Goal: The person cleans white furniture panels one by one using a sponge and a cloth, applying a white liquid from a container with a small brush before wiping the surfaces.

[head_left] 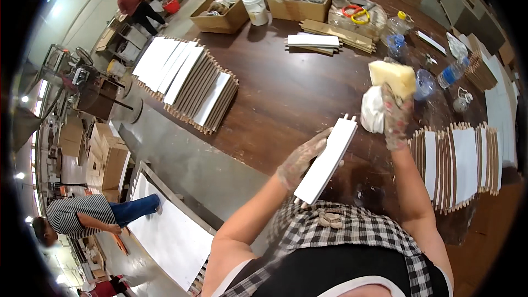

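My left hand (301, 159), in a thin glove, grips a long white panel (328, 158) with small pegs at its ends, holding it tilted on edge above the dark wooden table (275, 99). Raised above the panel's far end, my right hand (396, 115), also gloved, holds a yellow sponge (392, 76). A white cloth (373, 111) is bunched just below the sponge, against my right hand.
Fanned rows of white-faced panels lie at my right (462, 162) and far left (187, 80). Cardboard boxes (223, 11), a white bucket (256, 7), plastic bottles (452, 72) and a small panel stack (313, 41) crowd the far side. Two people (88, 217) stand on the floor at left.
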### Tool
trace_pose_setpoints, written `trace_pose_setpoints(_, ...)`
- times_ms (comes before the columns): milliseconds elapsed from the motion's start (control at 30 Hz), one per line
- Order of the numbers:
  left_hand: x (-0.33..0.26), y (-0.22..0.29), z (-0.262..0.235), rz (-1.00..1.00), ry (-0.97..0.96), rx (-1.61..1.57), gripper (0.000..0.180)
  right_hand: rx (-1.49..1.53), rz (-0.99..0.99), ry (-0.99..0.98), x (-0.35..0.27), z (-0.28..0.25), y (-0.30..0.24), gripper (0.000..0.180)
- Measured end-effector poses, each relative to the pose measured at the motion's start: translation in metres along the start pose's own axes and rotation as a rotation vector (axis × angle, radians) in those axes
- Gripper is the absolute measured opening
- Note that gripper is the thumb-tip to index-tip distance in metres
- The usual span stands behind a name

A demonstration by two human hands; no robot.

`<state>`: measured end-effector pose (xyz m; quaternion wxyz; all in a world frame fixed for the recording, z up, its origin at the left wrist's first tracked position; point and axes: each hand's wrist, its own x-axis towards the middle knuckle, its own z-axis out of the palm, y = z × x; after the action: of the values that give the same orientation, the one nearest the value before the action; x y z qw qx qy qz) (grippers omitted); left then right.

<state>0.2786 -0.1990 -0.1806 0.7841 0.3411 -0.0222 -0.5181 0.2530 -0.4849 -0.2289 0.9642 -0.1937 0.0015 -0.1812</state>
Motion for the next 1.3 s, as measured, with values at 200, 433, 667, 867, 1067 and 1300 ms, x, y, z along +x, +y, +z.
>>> trace_pose_setpoints(200, -0.021, 0.044, -0.058, 0.163, 0.438, 0.701, 0.056, -0.943, -0.224, 0.297, -0.053, -0.004, 0.032, 0.05)
trace_pose_setpoints(433, -0.021, 0.136, -0.132, 0.519, 1.061, 1.964, 0.089, -0.76, -0.129, 0.236, -0.1, -0.006, 0.026, 0.049)
trace_pose_setpoints(667, -0.014, 0.182, -0.185, 0.131, 1.39, 2.364, 0.058, -1.13, -0.169, 0.24, -0.12, 0.042, 0.027, 0.044)
trace_pose_setpoints(867, 0.006, 0.185, -0.209, 0.271, 1.448, 2.401, 0.052, -0.833, -0.221, 0.422, -0.147, 0.012, 0.02, 0.047)
trace_pose_setpoints(1067, 0.093, 0.113, -0.146, 1.072, 0.712, 1.91, 0.039, -1.119, -0.359, 0.156, -0.154, 0.035, 0.026, 0.06)
trace_pose_setpoints(1300, 0.192, -0.095, 0.04, 0.306, -0.182, 0.911, 0.052, -1.443, -0.667, 0.198, -0.235, 0.047, -0.017, 0.064)
